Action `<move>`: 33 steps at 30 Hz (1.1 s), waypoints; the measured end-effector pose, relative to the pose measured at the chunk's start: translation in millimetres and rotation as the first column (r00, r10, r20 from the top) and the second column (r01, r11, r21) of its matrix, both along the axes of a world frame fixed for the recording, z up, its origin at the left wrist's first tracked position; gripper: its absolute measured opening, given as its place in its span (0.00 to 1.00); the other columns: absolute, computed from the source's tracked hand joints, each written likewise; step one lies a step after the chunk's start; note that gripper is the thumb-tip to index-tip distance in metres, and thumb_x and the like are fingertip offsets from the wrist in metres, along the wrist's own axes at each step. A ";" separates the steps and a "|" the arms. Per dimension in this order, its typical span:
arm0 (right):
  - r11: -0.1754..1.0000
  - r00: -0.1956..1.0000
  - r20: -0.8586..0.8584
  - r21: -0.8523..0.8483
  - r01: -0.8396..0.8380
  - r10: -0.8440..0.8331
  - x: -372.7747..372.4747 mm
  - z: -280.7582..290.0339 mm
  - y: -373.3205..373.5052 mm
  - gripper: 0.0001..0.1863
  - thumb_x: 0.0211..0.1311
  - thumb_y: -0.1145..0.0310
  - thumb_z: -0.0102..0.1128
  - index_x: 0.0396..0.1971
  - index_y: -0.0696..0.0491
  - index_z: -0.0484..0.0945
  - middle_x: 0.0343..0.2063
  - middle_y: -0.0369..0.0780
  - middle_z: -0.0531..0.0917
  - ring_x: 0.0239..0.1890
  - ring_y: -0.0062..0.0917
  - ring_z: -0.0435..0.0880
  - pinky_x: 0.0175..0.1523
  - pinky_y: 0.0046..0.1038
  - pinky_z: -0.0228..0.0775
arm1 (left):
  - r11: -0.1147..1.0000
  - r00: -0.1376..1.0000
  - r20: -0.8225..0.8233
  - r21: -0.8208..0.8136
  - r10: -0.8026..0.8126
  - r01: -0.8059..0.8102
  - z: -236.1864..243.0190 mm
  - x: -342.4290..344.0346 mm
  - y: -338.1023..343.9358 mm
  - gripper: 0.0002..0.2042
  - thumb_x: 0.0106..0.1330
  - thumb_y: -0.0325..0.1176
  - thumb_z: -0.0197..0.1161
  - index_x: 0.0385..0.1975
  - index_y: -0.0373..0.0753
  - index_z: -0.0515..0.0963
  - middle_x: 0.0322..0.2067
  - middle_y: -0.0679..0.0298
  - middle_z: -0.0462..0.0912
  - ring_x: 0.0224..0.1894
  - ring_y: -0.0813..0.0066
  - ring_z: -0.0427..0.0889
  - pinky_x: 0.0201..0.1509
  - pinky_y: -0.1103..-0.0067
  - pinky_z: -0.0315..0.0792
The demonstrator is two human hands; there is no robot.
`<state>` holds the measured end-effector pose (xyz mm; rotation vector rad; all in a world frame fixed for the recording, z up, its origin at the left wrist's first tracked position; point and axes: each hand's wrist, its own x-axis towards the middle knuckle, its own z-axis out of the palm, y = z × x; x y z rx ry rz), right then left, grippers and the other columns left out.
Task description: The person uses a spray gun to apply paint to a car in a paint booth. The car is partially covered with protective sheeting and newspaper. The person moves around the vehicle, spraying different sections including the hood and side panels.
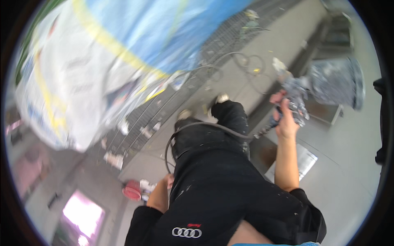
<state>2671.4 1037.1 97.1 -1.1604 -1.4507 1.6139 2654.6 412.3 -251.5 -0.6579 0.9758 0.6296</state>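
My right hand point(288, 123) is closed around the handle of a paint spray gun point(294, 91), held out to the right. Clear, crinkled plastic wraps the gun and its large grey cup point(334, 81), which points toward the right rim. A dark air hose point(213, 126) runs from the gun's lower end, crosses in front of my legs and curves down to my left hand point(168, 180). That hand is low at my left side, its fingers closed at the hose and partly hidden by my black clothing.
A large bulky shape under white and blue sheeting with yellow tape point(111, 45) fills the upper left. Scraps litter the floor grating point(139, 125) beside it. Loose hose point(248, 61) coils on the floor ahead. A red bucket point(132, 190) stands at lower left; a pale sheet point(305, 160) lies right.
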 end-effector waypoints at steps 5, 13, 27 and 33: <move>0.998 0.998 -0.004 -0.018 -0.062 0.062 -1.5 -1.6 174.2 0.16 0.71 0.65 0.61 0.52 0.56 0.72 0.37 0.42 0.82 0.37 0.23 0.81 0.23 0.18 0.62 | 0.977 0.976 -0.078 -0.091 -0.202 0.195 10.1 -29.7 192.7 0.07 0.68 0.31 0.58 0.41 0.39 0.80 0.37 0.56 0.83 0.35 0.61 0.87 0.37 0.61 0.85; 0.994 0.994 -0.102 0.093 0.050 -0.040 27.9 87.7 461.8 0.13 0.69 0.64 0.64 0.44 0.58 0.80 0.33 0.38 0.84 0.23 0.12 0.75 0.24 0.16 0.64 | 0.939 0.919 -0.196 -0.097 -0.342 0.329 63.3 -121.6 521.8 0.07 0.69 0.32 0.57 0.41 0.39 0.80 0.35 0.56 0.83 0.35 0.61 0.86 0.36 0.61 0.85; 0.995 0.990 -0.105 0.022 0.093 -0.090 88.1 141.8 861.5 0.14 0.72 0.64 0.59 0.52 0.53 0.72 0.35 0.36 0.80 0.41 0.19 0.79 0.25 0.16 0.60 | 0.905 0.880 -0.225 -0.017 -0.417 0.425 82.7 -88.9 977.7 0.08 0.70 0.34 0.56 0.40 0.39 0.81 0.33 0.57 0.83 0.33 0.62 0.86 0.34 0.62 0.84; 0.985 0.985 -0.035 0.028 0.173 -0.172 229.6 156.1 1092.1 0.12 0.73 0.67 0.55 0.53 0.52 0.72 0.36 0.36 0.81 0.42 0.19 0.79 0.27 0.18 0.60 | 0.896 0.839 -0.328 -0.069 -0.435 0.438 95.1 -32.6 1243.3 0.09 0.70 0.35 0.56 0.39 0.39 0.81 0.32 0.57 0.83 0.32 0.62 0.85 0.33 0.62 0.83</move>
